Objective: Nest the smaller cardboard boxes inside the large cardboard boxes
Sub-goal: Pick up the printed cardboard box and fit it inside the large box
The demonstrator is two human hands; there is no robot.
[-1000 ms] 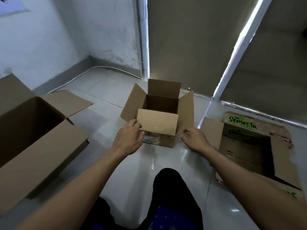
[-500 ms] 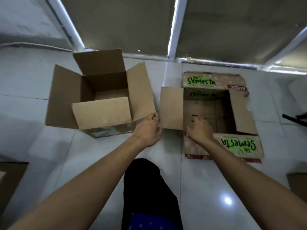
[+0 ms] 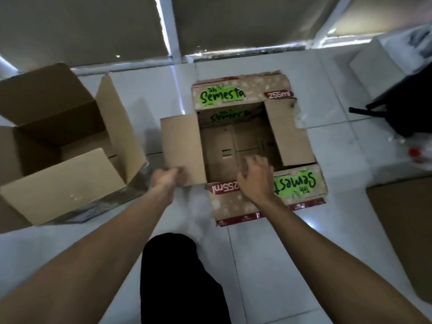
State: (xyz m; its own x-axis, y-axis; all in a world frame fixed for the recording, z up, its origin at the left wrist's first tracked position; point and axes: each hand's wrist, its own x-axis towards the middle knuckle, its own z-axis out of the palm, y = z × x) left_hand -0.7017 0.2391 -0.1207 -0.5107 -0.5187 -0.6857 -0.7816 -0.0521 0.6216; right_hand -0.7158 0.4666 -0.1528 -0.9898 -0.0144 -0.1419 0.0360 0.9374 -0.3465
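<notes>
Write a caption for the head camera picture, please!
Two hands reach the open Semesta box beside a plain box.

Dim indoor light; bright daylight leaks through the slits beside the grey window blinds [image 3: 233,24]. The glossy white tiled floor [image 3: 268,253] carries pale glare patches. Motion blur smears both hands, and wide-angle distortion bends the frame's edges.

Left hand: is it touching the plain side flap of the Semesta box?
Touching. The head view shows the left hand closed on the near edge of the plain side flap of the Semesta box.
</notes>
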